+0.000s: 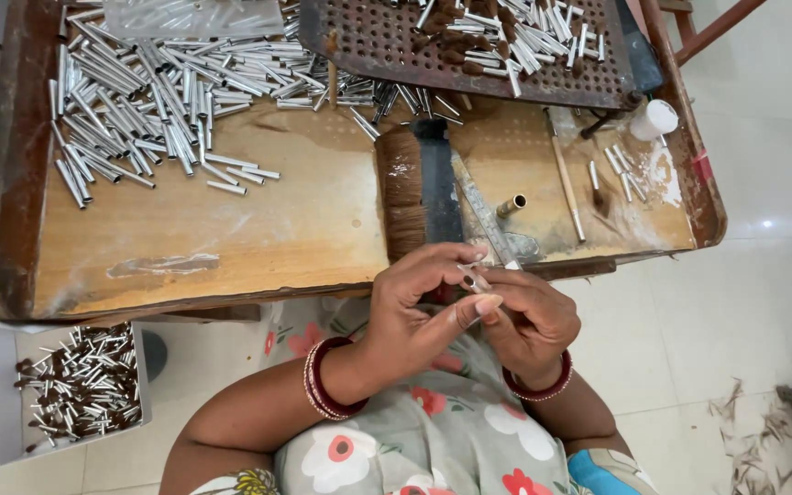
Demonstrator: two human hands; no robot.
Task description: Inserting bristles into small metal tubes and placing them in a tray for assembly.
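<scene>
Pinching a short silver metal tube (472, 278) between thumb and forefinger, the left hand (419, 307) is closed on it just over the near edge of the worn wooden work tray (231, 238), above the lap. Right hand (532, 321) curled close against the left, fingertips meeting at the tube; cannot tell whether it grips the tube itself or something small at its end, as the fingers hide the contact. Held so, both hands brace one another, likely to steady fine work on a small part. Dark-handled flat brush with brown bristles (414, 188) lies on the tray just beyond the hands, within easy reach; a thin metal blade (483, 215) beside it. Large loose heap of silver tubes (139, 101) spread across the far left of the tray, apart from the hands. Rusty perforated metal plate (469, 46) at the far edge, more tubes and brown bits on it. Single brass-coloured tube (511, 204) and a thin wooden stick (566, 188) to the right of the brush. White box of tubes tipped with brown tufts (80, 390) sits low beside the left elbow, off the tray.
</scene>
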